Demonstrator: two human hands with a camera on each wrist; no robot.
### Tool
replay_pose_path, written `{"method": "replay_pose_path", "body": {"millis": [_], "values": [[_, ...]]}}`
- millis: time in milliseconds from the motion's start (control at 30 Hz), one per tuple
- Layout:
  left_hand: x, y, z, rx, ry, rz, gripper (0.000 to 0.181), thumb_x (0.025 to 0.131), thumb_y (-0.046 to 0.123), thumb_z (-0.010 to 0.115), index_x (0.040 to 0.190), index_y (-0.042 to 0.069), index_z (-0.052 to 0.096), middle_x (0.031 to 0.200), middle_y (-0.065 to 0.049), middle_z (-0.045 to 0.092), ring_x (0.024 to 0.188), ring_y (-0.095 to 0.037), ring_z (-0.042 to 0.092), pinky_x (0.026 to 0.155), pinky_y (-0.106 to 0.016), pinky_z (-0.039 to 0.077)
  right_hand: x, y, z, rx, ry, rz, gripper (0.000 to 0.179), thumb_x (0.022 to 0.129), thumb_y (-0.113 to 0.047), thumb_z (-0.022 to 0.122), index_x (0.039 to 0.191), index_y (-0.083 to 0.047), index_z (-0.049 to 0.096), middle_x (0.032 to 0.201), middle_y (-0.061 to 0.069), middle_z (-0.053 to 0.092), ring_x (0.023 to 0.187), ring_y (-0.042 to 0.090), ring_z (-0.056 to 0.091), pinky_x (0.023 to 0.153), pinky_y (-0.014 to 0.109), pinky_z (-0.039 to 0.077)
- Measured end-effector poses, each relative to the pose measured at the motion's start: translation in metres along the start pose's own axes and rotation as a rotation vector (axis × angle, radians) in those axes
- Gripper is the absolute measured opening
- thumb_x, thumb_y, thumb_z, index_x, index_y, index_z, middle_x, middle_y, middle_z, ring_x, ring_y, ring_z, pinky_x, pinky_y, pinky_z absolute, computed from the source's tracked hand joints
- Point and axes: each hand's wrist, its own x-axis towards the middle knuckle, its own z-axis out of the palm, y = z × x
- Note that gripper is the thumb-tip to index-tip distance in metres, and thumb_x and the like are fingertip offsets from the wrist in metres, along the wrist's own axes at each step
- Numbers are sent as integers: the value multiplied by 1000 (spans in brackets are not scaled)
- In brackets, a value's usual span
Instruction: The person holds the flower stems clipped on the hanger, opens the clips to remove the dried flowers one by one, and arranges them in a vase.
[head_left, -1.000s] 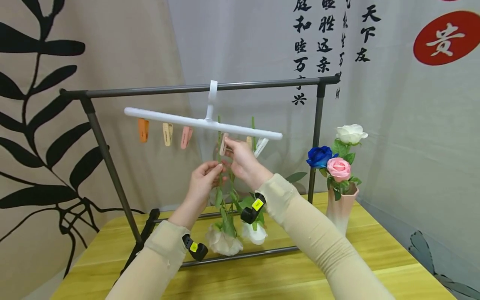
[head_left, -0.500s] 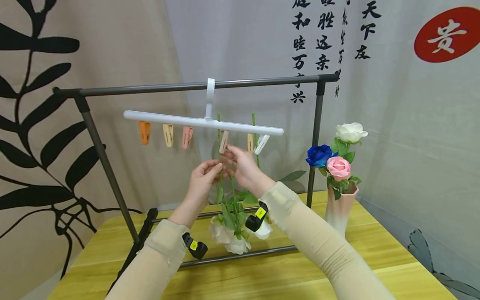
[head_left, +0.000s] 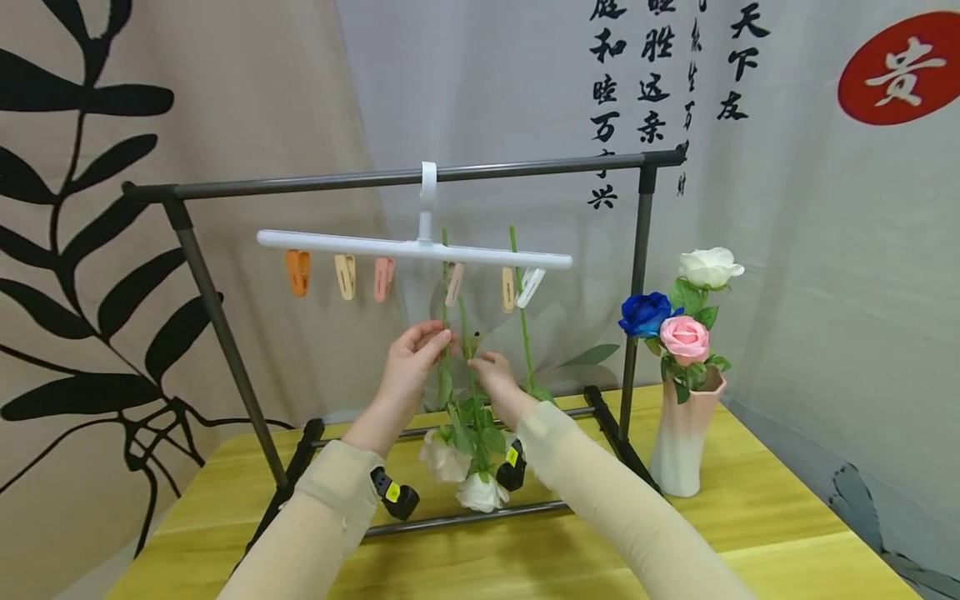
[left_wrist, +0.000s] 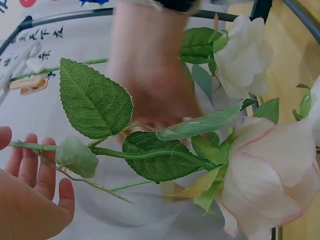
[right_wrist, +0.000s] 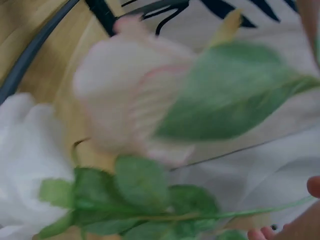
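Note:
My left hand (head_left: 411,357) pinches the green stem of a pink-edged white rose (left_wrist: 270,172), which hangs bloom down. The top of that stem reaches the white hanger (head_left: 337,243) beside a pale pink clothespin (head_left: 454,285). Just to the right, my right hand (head_left: 498,379) holds the stem of a white rose (head_left: 482,493), also bloom down, its stem tip below the hanger. Further right, another stem (head_left: 524,333) hangs beside a cream clothespin (head_left: 508,289) and a white clothespin (head_left: 531,287); its bloom is mostly hidden behind my right wrist in the head view.
The hanger hooks over a dark metal rack (head_left: 300,185) on a wooden table (head_left: 765,508). Orange, yellow and pink clothespins (head_left: 384,279) hang along its left half. Behind the rack's right side stands a pink-white vase (head_left: 681,446) with white, blue and pink roses (head_left: 685,339).
My right hand has let go of the pale pink clothespin and moved down with the white rose. My left hand stays on its stem. The hanger has tilted slightly nearer level.

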Motion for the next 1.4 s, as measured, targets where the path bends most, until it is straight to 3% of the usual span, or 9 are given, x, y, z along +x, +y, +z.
{"method": "replay_pose_path", "body": {"millis": [267, 500, 700, 867, 967, 1067, 1167, 1267, 1400], "values": [[-3, -5, 2, 1, 6, -15, 31, 99, 17, 58, 126, 2, 55, 114, -13, 66, 104, -31, 62, 90, -35, 43, 13, 33, -4, -92, 56, 49, 64, 94, -16, 60, 147, 5, 31, 149, 25, 33, 134, 40, 35, 107, 50, 32], [-3, -3, 5, 36, -4, -3, 37, 99, 20, 57, 131, 1, 53, 121, -20, 62, 95, -18, 64, 90, -37, 42, 31, 50, -12, -118, -24, 7, 45, 94, -21, 64, 129, 6, 55, 116, 19, 63, 112, 30, 57, 99, 45, 42], [-1, -1, 7, 38, -21, 9, 35, 100, 20, 57, 131, 4, 53, 121, -20, 62, 98, -21, 63, 94, -40, 41, 3, 24, -19, -112, -64, -52, 23, 99, -19, 56, 96, -1, 71, 111, 8, 66, 114, 28, 55, 101, 48, 37], [1, 1, 7, 42, -15, 36, 34, 99, 19, 57, 131, 5, 53, 118, -18, 61, 106, -28, 57, 94, -41, 41, -19, 7, -26, -77, -104, -135, 23, 100, -19, 55, 106, -3, 70, 113, 11, 66, 112, 27, 55, 100, 47, 37], [1, 0, 6, 60, 18, 119, 37, 98, 17, 59, 132, 6, 49, 119, -14, 56, 107, -24, 52, 93, -39, 41, -29, 0, -29, -72, -116, -183, 27, 100, -20, 55, 115, -1, 68, 109, 10, 67, 111, 27, 56, 99, 46, 38], [-3, -3, 4, 130, 99, 298, 34, 96, 14, 62, 125, 4, 49, 116, -13, 51, 103, -23, 49, 87, -35, 40, -38, -7, -31, -88, -134, -242, 28, 100, -20, 55, 116, 0, 67, 110, 10, 67, 111, 28, 57, 98, 45, 40], [-8, -7, 1, 325, 176, 545, 23, 92, 10, 66, 111, 0, 56, 103, -16, 55, 93, -27, 50, 77, -36, 39, -45, -11, -34, -133, -150, -300, 25, 99, -21, 56, 107, 0, 68, 111, 9, 67, 106, 24, 59, 94, 43, 44], [-14, -11, 2, 532, 203, 713, 10, 90, 9, 68, 97, 3, 65, 88, -10, 63, 80, -25, 54, 71, -36, 41, -53, -11, -38, -164, -168, -326, 22, 99, -20, 57, 100, -1, 69, 103, 7, 68, 94, 19, 60, 88, 41, 47], [-20, -16, 5, 636, 150, 710, 7, 93, 14, 67, 94, 9, 70, 80, -1, 65, 68, -14, 55, 59, -30, 44, -62, -5, -43, -160, -211, -297, 21, 98, -19, 58, 101, 0, 69, 82, 2, 63, 77, 16, 55, 82, 41, 48]]}}
